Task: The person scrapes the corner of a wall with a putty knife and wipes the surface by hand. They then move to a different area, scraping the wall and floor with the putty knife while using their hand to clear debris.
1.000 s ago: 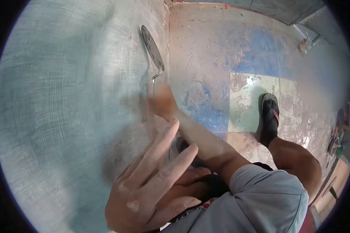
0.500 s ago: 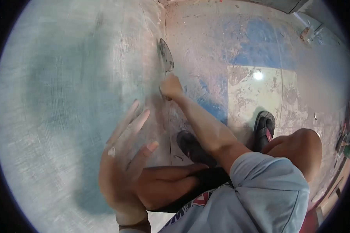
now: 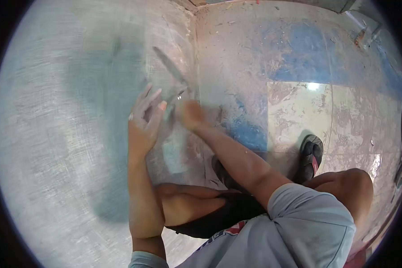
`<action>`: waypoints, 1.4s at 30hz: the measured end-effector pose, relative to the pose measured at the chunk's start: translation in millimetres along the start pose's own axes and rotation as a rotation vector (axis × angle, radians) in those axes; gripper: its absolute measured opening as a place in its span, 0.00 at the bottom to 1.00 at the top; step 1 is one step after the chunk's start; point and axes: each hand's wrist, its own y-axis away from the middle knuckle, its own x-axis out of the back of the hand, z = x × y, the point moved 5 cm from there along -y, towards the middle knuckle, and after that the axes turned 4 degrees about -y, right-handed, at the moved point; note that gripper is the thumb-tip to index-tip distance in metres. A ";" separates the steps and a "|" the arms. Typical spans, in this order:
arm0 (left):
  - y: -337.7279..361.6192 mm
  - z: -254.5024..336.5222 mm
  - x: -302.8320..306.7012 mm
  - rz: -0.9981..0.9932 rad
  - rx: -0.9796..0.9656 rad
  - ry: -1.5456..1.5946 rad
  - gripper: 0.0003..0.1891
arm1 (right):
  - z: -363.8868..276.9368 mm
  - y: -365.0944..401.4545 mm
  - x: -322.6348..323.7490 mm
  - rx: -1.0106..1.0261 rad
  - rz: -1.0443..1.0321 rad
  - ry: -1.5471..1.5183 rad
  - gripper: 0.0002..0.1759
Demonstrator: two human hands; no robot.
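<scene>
My right hand (image 3: 192, 114), blurred by motion, grips a trowel (image 3: 170, 66) whose thin blade shows nearly edge-on, pointing up and left. The blade overlaps the lower part of the pale grey-green wall (image 3: 71, 134) in this view. My left hand (image 3: 146, 111) is held up in front of the wall, just left of the trowel's handle end. Its fingers are stretched out with whitish smears on them, and nothing shows in them. A wet, shiny patch (image 3: 174, 156) lies on the wall below the hands.
The wall meets a dusty floor (image 3: 236, 49) of blue and cream tiles, smeared with dried material. My feet in dark sandals (image 3: 311, 154) stand close to the wall. Small debris (image 3: 359, 38) lies at the far right, near a dark object along the top edge.
The trowel has come away from the wall-floor corner and tilted left, its blade turned edge-on. My left hand has moved up toward it, and my right hand has dropped slightly.
</scene>
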 end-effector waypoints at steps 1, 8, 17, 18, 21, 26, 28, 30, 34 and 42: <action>-1.8 -0.3 1.1 0.020 0.002 0.049 0.19 | 29.0 -11.5 -18.6 0.449 0.104 0.132 0.17; 14.3 -8.7 -16.3 -0.124 0.031 0.148 0.19 | -19.2 -4.6 3.8 0.425 0.032 0.097 0.12; 43.0 -48.2 -1.0 -0.109 0.076 0.179 0.18 | -27.9 -3.8 13.3 0.185 0.084 0.073 0.16; 43.6 -48.9 4.6 -0.078 0.066 0.135 0.18 | -25.9 -1.3 10.6 0.156 0.126 -0.048 0.17; 47.2 -45.8 16.1 -0.019 0.082 0.114 0.18 | 30.1 -23.5 -21.5 0.180 0.257 -0.192 0.20; 46.5 -36.1 13.4 -0.045 0.066 0.148 0.18 | -7.7 -3.0 4.8 0.245 -0.024 0.241 0.17; 45.3 -33.0 15.4 -0.041 0.078 0.135 0.18 | 4.5 -1.5 4.1 0.148 0.203 -0.001 0.14; 46.9 -35.5 15.1 -0.041 0.083 0.115 0.18 | 56.9 -23.6 -20.3 0.092 -0.008 0.084 0.14; 44.8 -32.1 7.9 -0.109 0.079 0.168 0.18 | 41.0 -24.0 -3.0 0.314 -0.038 0.223 0.12; 53.6 -43.3 6.4 -0.137 0.094 0.121 0.18 | 47.9 -45.0 -18.9 0.116 -0.149 0.182 0.15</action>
